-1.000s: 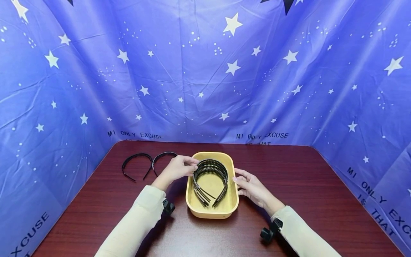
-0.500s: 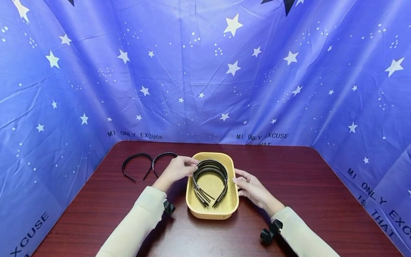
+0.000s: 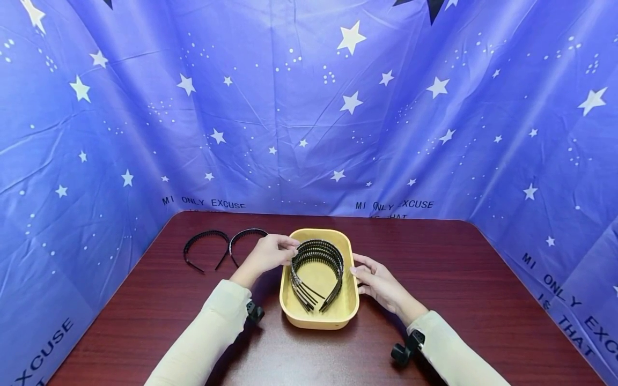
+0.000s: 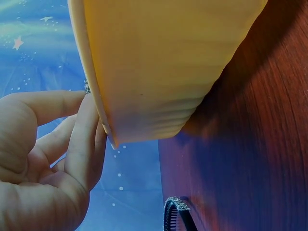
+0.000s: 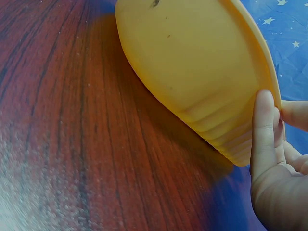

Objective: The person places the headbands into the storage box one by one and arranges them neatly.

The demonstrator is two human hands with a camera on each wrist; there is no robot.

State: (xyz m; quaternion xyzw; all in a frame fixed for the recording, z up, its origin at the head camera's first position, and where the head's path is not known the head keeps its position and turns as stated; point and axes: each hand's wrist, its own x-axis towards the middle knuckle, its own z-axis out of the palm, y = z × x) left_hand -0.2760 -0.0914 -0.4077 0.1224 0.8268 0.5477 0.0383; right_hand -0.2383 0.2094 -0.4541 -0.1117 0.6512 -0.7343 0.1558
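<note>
A yellow plastic basin (image 3: 319,323) stands on the table in the head view, with a stack of black toothed headbands (image 3: 317,252) inside, their ends toward me. At its left rim my left hand (image 3: 266,253) pinches a headband of this stack near the top of its curve. The left wrist view shows a glittery bit of that headband (image 4: 87,88) between thumb and finger, just over the rim. My right hand (image 3: 381,284) grips the basin's right side; in the right wrist view its thumb and fingers (image 5: 263,115) are on the rim and outer wall.
Two more black headbands lie on the dark red wooden table (image 3: 434,252) at the left: a plain one (image 3: 205,233) and a glittery one (image 3: 247,231), partly hidden behind my left hand. A blue star-printed cloth (image 3: 309,107) hangs around the table's back and sides.
The headbands in the basin have shifted very slightly. Both hands and the basin stay practically where they were.
</note>
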